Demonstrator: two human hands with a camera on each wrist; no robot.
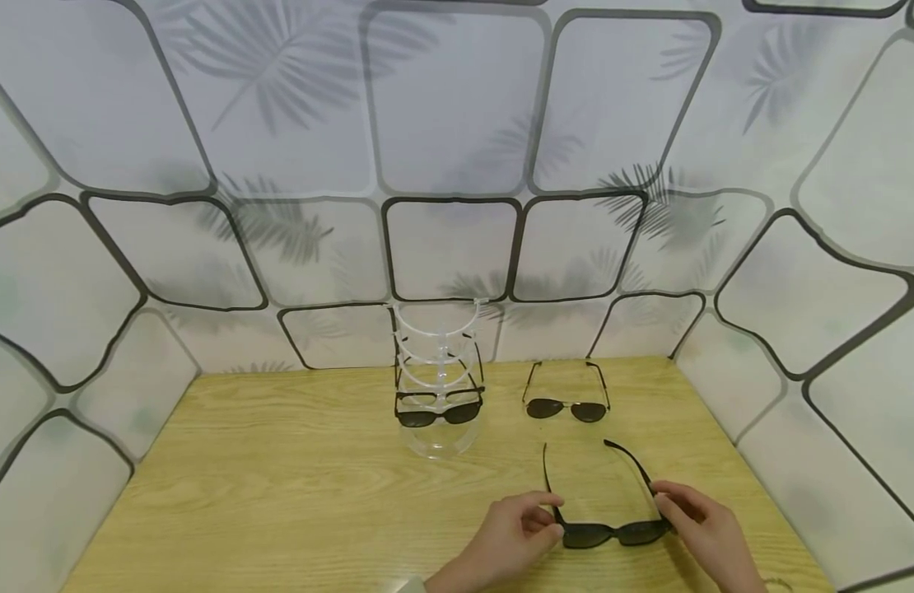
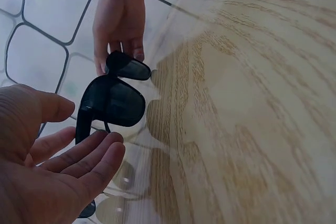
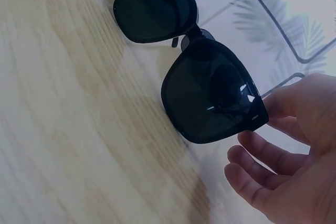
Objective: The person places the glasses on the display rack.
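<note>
A pair of black sunglasses (image 1: 586, 536) is spread between my two hands at the front right of the table, temples unfolded and pointing away from me. At its left hinge corner, my left hand (image 1: 504, 535) holds the frame between thumb and fingers. The right hand (image 1: 712, 534) pinches the opposite corner, with the index finger along the temple. Close up in the right wrist view, the dark lenses (image 3: 210, 98) face the camera, and the other fingers of that hand curl loosely below the corner. In the left wrist view, part of the left temple is hidden behind fingers.
Behind the hands lie aviator sunglasses (image 1: 546, 408) with open temples. Left of them stands a clear tiered eyewear rack (image 1: 440, 449), bearing dark sunglasses (image 1: 418, 418) and a black-framed pair (image 1: 475, 390) above. Patterned panels (image 1: 457, 247) enclose the wooden table (image 1: 279, 478) at back and sides.
</note>
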